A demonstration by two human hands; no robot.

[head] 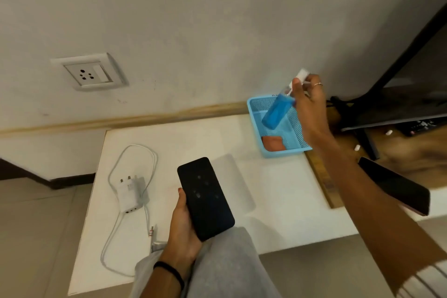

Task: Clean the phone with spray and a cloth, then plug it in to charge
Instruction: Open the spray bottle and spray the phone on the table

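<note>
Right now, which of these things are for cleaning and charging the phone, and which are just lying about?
For the job: phone, spray, cloth, charger, cable, socket.

Lying about: basket, second phone, TV.

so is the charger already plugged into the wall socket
No, the white charger lies on the table with its pins up, and the wall socket holds nothing.

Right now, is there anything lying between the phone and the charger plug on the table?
Nothing visible. The left hand holds the phone beside the charger; only bare table lies between them.
</note>
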